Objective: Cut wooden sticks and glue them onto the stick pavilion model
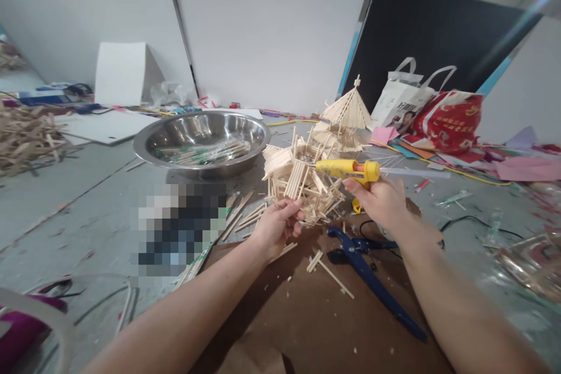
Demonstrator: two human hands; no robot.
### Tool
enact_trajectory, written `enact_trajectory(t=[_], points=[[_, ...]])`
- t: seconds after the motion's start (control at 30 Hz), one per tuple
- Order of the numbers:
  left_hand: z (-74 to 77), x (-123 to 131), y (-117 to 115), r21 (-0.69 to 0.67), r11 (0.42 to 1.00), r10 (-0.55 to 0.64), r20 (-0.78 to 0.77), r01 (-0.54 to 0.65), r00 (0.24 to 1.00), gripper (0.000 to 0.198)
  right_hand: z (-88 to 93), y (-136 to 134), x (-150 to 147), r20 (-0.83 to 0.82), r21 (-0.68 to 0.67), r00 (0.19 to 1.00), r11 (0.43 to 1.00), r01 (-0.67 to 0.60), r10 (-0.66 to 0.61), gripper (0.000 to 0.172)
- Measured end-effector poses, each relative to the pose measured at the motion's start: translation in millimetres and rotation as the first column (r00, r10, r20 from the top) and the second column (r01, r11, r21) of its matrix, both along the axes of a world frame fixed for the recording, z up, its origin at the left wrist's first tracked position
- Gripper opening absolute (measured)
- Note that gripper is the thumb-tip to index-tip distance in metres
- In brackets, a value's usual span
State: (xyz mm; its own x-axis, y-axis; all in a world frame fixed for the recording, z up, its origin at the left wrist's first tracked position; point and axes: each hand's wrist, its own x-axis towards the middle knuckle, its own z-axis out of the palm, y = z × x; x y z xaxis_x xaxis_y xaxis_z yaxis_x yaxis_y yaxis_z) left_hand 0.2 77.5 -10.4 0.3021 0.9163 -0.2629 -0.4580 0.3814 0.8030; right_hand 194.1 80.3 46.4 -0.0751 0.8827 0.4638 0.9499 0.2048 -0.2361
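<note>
My right hand (381, 201) grips a yellow hot glue gun (344, 169), with a long clear glue stick poking out of its back. The gun's nozzle points left at a small model house built of thin wooden sticks (276, 166). My left hand (283, 222) is pinched at the front of this model, on the lower end of a thin wooden stick (302, 182) beside a slatted panel. Where the nozzle meets the model is too small to make out. Behind stands a stick-built pavilion (348, 111) with a pointed roof.
Blue-handled cutters (377, 286) and short stick pieces (315, 263) lie on a brown sheet (315, 333). A steel basin (149, 155) with bagged sticks stands behind at left. At right are a red bag (451, 120), paper scraps and a black cable (473, 217).
</note>
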Motion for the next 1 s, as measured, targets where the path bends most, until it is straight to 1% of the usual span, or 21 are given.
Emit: enact_trajectory(t=[0.1, 0.17, 0.33, 0.57, 0.83, 1.0], points=[[-0.6, -0.5, 0.0, -0.003, 1.0, -0.015, -0.006, 0.015, 1.0, 0.017, 2.8, 1.3, -3.7, 0.073, 0.021, 0.997, 1.0, 0.006, -0.007, 0.053], [-0.9, -1.0, 0.0, -0.005, 1.0, -0.019, -0.011, 0.019, 1.0, 0.016, 3.7, 1.5, -5.4, 0.091, 0.021, 0.996, 1.0, 0.009, -0.011, 0.052], [-1.6, -1.7, -0.8, -0.003, 1.0, -0.03, -0.011, 0.03, 0.999, 0.016, 4.5, 1.9, -6.9, 0.096, 0.014, 0.995, 1.0, 0.013, -0.014, 0.051], [-1.8, -0.9, -1.6, 0.008, 0.999, -0.036, -0.005, 0.036, 0.999, 0.016, 5.9, 3.1, -7.6, 0.083, 0.018, 0.996, 0.999, -0.03, 0.028, 0.048], [-5.7, -2.0, -0.1, 0.014, 0.999, -0.04, -0.001, 0.04, 0.999, 0.017, 5.4, 2.6, -7.2, 0.101, 0.011, 0.995, 1.0, -0.004, 0.003, 0.049], [-4.5, -1.2, -1.1, 0.011, 0.999, -0.031, -0.005, 0.031, 1.0, 0.017, 5.0, 1.5, -5.6, 0.109, 0.025, 0.994, 1.0, 0.003, -0.006, 0.051]])
